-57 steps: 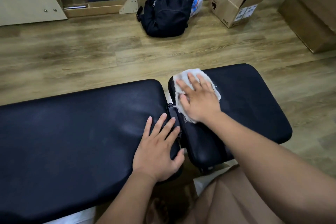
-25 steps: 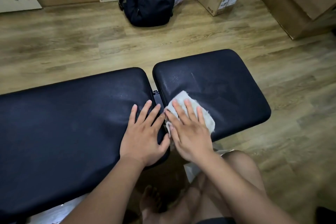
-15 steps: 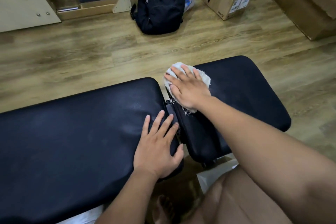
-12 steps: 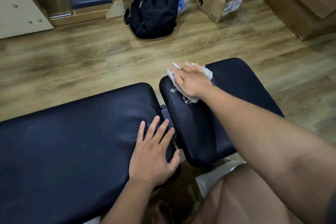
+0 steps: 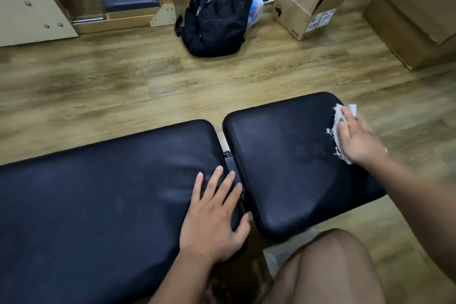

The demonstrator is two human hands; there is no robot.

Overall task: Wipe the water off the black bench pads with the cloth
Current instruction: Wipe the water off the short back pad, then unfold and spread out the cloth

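At the short seat pad's (image 5: 296,168) far right edge, the right hand (image 5: 357,140) pressed the frayed cloth (image 5: 339,118) flat; the left hand (image 5: 214,217) lay open, empty, on the long pad (image 5: 98,205), seemingly unwiped.

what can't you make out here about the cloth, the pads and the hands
Head view only:
- cloth: mostly hidden under the right hand.
- long pad: left end cut off by the frame edge.
- water on the short pad: too faint to tell.
- left hand: palm contact hidden.
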